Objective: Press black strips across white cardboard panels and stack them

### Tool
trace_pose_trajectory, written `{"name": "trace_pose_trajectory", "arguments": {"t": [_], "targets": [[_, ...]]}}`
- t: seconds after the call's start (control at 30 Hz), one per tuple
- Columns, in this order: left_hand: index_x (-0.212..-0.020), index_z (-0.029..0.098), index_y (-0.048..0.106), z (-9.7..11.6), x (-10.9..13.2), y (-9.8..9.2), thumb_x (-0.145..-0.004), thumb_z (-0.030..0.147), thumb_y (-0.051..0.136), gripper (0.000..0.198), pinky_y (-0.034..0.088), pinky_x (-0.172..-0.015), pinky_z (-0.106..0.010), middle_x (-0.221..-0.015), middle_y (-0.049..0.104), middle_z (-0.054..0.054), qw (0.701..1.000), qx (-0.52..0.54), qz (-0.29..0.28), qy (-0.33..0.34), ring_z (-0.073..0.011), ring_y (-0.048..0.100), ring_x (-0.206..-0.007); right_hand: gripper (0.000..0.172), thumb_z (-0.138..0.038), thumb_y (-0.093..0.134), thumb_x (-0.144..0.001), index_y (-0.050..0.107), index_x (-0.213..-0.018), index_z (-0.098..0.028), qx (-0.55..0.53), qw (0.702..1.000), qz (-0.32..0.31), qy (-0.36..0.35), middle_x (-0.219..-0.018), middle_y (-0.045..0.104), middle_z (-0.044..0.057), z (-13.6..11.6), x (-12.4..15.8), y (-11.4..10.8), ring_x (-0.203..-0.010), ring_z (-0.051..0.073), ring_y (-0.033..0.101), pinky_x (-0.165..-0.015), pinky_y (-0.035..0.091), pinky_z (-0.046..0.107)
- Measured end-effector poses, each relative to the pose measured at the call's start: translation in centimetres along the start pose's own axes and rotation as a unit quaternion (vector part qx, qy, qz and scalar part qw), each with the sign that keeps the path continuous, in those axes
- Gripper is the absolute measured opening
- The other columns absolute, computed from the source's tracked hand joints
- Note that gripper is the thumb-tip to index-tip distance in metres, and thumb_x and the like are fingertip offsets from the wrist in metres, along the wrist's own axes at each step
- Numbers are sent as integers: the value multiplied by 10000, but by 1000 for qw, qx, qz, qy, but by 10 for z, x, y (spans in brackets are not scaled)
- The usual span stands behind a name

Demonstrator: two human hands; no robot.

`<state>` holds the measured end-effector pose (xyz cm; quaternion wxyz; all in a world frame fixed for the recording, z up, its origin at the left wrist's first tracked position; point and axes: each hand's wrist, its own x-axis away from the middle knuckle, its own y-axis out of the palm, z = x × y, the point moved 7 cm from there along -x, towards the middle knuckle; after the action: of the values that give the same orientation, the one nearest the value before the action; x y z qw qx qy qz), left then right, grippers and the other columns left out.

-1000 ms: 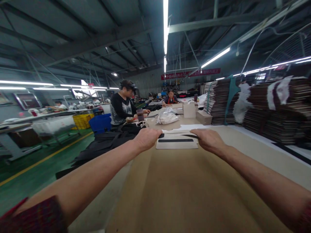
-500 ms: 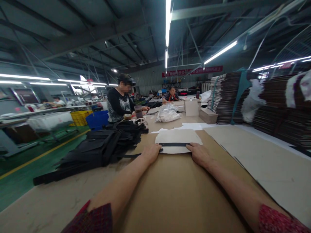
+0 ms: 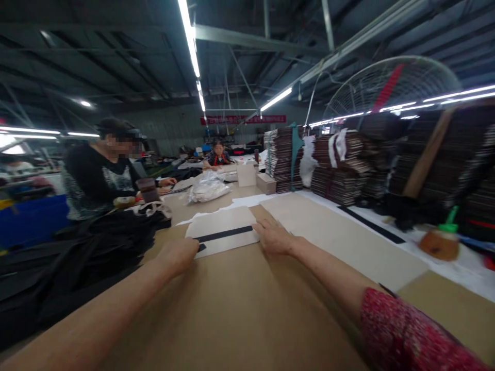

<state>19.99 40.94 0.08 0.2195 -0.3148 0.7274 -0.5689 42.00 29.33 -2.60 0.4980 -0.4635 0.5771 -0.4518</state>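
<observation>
Only one view: head cam, above the near end of the work surface (image 3: 216, 304), facing 12 o'clock along it. Left hand (image 3: 180, 256) near at 7:30, right hand (image 3: 275, 238) near at 5; wide frame reaches far banner (image 3: 243, 119) at 12.

The right arm wears a crimson sleeve (image 3: 406, 330), densely flecked with paler pink and darker spots, its cuff (image 3: 366, 312) ending partway along the forearm. The right hand (image 3: 276, 237) and left hand (image 3: 180, 255) are bare, as is the visible left forearm (image 3: 104, 309).
</observation>
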Motion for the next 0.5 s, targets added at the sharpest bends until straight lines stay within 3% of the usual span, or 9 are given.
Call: {"name": "trace_pose_trajectory", "arguments": {"t": [0.1, 0.23, 0.3, 0.4, 0.5], "targets": [[-960, 141, 702, 63, 17, -25, -838, 111, 477, 258, 546, -822, -490, -1014, 726, -192, 998, -11, 13, 61, -365, 692, -983, 689, -180, 544, -793, 413, -1465, -257, 21, 998, 39, 43, -1550, 392, 47, 57, 76, -31, -1418, 218, 331, -1147, 306, 383], [-967, 155, 711, 184, 46, -45, -799, 74, 504, 279, 544, -880, -418, -1025, 737, -151, 983, 87, -12, 163, -306, 694, -1003, 509, -234, 413, -909, 500, -1367, -32, 59, 968, 89, 228, -1418, 509, 233, 163, 190, -59, -1329, 306, 465, -1119, 348, 438], [-1044, 206, 695, 241, 56, -47, -762, 65, 557, 344, 534, -913, -343, -1090, 729, -90, 972, 115, -22, 204, -257, 680, -1045, 476, -238, 323, -944, 544, -1296, -7, 72, 943, 93, 311, -1277, 598, 276, 203, 240, -61, -1202, 343, 573, -1025, 427, 479], [-1235, 184, 608, 306, 62, -42, -785, 68, 542, 469, 509, -972, -331, -1234, 664, -119, 963, 152, -31, 220, -251, 640, -1127, 438, -287, 319, -967, 595, -1210, -48, 77, 925, 73, 366, -1158, 655, 253, 231, 289, -46, -1106, 341, 628, -971, 453, 469], [-1415, 75, 424, 338, 60, -31, -820, 88, 507, 600, 509, -982, -403, -1394, 515, -240, 968, 156, -41, 190, -309, 602, -1186, 425, -327, 320, -975, 611, -1156, -75, 61, 916, 53, 393, -1139, 658, 240, 234, 310, -23, -1095, 343, 626, -922, 468, 483]]}}
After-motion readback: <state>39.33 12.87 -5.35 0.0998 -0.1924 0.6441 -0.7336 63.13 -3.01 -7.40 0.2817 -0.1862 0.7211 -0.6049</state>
